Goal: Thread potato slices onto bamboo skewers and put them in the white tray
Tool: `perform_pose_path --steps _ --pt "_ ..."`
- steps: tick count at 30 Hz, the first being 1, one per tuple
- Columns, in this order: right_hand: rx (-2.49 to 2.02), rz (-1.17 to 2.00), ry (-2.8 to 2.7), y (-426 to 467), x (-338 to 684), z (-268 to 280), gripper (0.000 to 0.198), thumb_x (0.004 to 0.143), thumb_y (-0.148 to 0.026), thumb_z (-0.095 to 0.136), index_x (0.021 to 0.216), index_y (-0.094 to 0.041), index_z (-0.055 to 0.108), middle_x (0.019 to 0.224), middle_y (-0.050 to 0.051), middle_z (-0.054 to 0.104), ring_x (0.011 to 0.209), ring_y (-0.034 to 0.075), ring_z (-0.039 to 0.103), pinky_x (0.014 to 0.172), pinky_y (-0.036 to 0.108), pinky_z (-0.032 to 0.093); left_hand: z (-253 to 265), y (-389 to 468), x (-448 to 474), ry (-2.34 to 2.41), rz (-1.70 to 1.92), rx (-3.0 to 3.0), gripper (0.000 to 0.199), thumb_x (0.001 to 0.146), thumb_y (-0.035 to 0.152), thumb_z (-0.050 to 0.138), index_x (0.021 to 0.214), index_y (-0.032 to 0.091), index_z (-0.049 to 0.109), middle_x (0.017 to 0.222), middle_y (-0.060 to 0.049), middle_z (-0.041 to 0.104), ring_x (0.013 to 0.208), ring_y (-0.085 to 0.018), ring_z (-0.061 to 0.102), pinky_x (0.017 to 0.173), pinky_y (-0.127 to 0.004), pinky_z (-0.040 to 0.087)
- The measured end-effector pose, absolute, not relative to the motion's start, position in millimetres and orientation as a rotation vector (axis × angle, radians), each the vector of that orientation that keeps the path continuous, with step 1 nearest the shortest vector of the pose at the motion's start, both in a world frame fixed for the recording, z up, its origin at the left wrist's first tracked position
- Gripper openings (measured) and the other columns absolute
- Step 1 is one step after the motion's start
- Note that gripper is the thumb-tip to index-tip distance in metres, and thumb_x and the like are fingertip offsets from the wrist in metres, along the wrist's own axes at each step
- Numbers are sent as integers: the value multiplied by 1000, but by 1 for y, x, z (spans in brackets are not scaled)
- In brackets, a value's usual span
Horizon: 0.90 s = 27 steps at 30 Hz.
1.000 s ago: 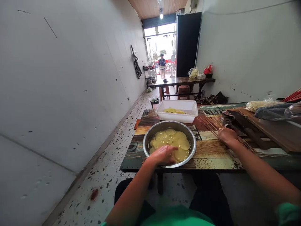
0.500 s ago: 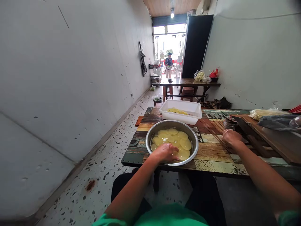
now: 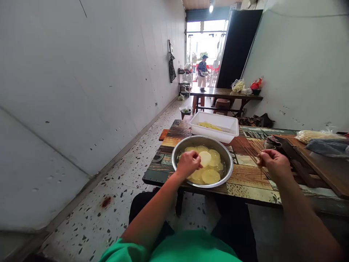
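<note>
My left hand [image 3: 188, 163] is over the metal bowl [image 3: 230, 169], its fingers pinched on a pale round potato slice [image 3: 205, 159]. More thin yellow slices [image 3: 211, 177] lie in water in the bowl. My right hand [image 3: 275, 165] is raised above the table to the bowl's right, thumb and fingers closed on a thin wooden skewer [image 3: 261, 173] whose end points down. Loose skewers [image 3: 247, 150] lie on the tabletop just beyond that hand. Behind the bowl stands a white plastic tub [image 3: 214, 136] with yellow slices [image 3: 209, 126] inside.
A wooden board [image 3: 313, 160], a cloth [image 3: 272, 141] and bagged items [image 3: 317, 136] occupy the table's right side. The patterned table [image 3: 245, 191] ends close to my lap. Farther off are a second table [image 3: 218, 92] and a person [image 3: 202, 69] near the doorway.
My left hand has come up out of the water with a potato slice. My right hand has lifted from the skewers on the table, holding one. The view has shifted slightly.
</note>
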State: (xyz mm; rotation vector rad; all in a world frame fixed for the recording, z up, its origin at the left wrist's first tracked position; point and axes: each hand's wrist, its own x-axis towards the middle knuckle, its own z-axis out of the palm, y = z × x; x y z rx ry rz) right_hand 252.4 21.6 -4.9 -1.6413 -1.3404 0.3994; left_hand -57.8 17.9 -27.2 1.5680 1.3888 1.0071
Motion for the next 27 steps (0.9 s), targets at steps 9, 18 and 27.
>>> perform_pose_path --steps 9,18,27 --pt "-1228 1325 -1332 -96 143 -44 49 88 -50 54 123 -16 56 56 -8 44 31 5 32 32 19 19 -15 18 -63 1051 1259 845 18 75 8 60 78 16 44 59 2 61 56 -16 69 55 -23 54" --pt "-1386 973 -1564 -106 148 -48 43 86 -43 56 116 -15 72 53 -1 54 47 13 46 43 23 36 -19 21 -64 951 1343 870 35 68 25 76 88 15 49 71 -3 70 68 -15 70 67 -25 53" --pt "-1377 958 -1547 -103 147 -45 41 83 -42 58 114 -19 74 60 3 66 56 19 60 47 25 45 -25 22 -65 923 1390 854 41 61 26 81 82 15 47 68 1 67 66 -14 69 69 -27 54"
